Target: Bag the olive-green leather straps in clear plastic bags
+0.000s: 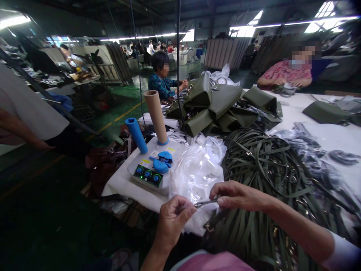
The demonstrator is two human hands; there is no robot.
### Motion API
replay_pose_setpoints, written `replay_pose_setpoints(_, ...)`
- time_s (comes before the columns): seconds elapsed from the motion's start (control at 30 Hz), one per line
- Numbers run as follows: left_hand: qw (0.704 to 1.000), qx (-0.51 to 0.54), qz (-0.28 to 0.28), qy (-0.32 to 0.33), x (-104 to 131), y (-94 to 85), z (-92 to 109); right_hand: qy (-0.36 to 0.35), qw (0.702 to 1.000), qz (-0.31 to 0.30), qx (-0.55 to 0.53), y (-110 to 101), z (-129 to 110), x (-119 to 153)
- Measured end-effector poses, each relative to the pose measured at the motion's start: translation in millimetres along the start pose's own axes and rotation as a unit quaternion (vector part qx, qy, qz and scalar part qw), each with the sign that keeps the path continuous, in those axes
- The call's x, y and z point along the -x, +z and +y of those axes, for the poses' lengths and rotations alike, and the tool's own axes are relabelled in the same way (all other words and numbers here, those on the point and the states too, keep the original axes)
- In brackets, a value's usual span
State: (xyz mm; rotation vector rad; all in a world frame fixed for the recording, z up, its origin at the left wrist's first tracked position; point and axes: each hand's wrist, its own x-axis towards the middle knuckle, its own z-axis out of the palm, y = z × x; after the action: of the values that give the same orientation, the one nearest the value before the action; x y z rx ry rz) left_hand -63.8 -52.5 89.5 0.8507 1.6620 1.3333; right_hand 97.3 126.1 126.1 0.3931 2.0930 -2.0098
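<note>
Between my two hands a short stretch of a thin, dark strap (205,203) shows, pulled nearly level. My left hand (175,216) is closed on its left end, thumb pressed against the fingers. On the other end, my right hand (234,196) pinches it between thumb and fingertips. What the left fingers cover is hidden. Behind the strap lies a clear plastic bag (197,169) with pale contents I cannot make out. Under and beside my right forearm spreads a large heap of dark green straps (262,165) with gold-coloured metal clasps.
Left of the bag stands a white machine (148,183) with blue knobs, a blue roller (137,135) and a cardboard tube (156,116). Green handbags (225,99) are piled behind. Co-workers sit beyond the table (324,131); another person (25,109) stands left. Cables hang overhead.
</note>
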Motion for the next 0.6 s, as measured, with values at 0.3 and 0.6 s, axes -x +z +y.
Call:
replay_pose_setpoints(0.3,0.996,-0.049,-0.077,-0.022,6,4.0,5,-0.013,0.967,0.156,0.200,9,-11,11)
replay_pose_setpoints(0.6,0.984,-0.159,-0.066,0.049,11,7.4,8,-0.060,0.960,0.134,0.239,27,-12,9)
